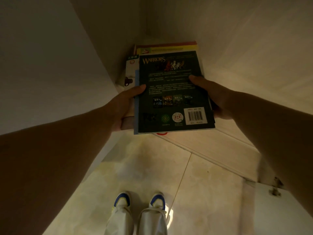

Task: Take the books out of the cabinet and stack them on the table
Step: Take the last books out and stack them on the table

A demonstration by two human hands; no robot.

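A pile of books (172,92) lies in the dim cabinet, its top one a dark green paperback with "WARRIORS" on the back cover and a white barcode label. Both my hands hold this pile by its sides. My left hand (124,107) grips the left edge, thumb on the cover. My right hand (213,97) grips the right edge, thumb resting on top. Behind the pile, a yellow and red book (166,48) and a white book (133,68) lie deeper inside. The pile's near end sticks out past the cabinet's front edge.
The cabinet's white left wall (50,65) and right wall (254,48) close in on both sides. An open cabinet door with a metal hinge (275,187) stands at lower right. Below lies beige tiled floor (152,167), with my shoes (140,200) on it.
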